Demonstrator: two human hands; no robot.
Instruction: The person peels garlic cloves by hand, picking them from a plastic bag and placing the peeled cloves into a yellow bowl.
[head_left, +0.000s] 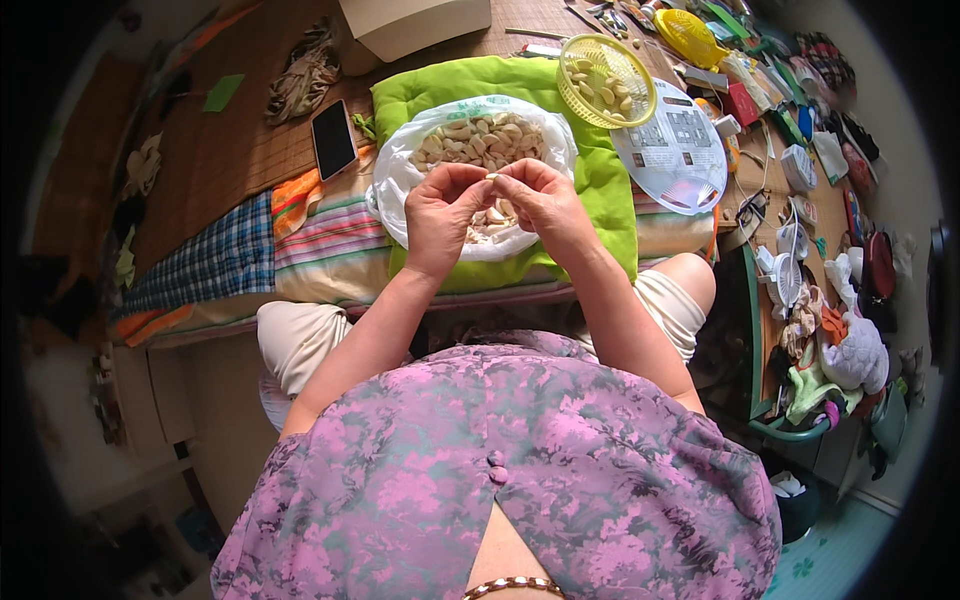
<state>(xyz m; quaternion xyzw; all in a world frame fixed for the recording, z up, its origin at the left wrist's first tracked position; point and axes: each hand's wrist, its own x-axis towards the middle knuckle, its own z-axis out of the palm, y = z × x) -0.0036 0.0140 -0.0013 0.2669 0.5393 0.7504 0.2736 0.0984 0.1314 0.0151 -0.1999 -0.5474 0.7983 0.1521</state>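
Between the fingertips of my left hand (448, 210) and my right hand (544, 201), a small pale garlic clove (492, 177) is pinched from both sides. Both hands are over a white plastic bag (394, 169), spread wide and bearing green print. Many unpeeled garlic cloves (480, 141) fill it, with loose skins among those nearest me. My fingers hide part of the heap. Under the bag lies a bright green cushion (600, 217). At its far right corner, a yellow plastic basket (570, 97) holds several peeled cloves (607, 94).
Left of the cushion lies a black-screened phone (334, 140). A printed plastic fan (667, 154) rests beside the basket. Behind stands a pale box (416, 26). Crowded small items cover the right side, including a yellow colander (686, 37) and a small white fan (784, 279).
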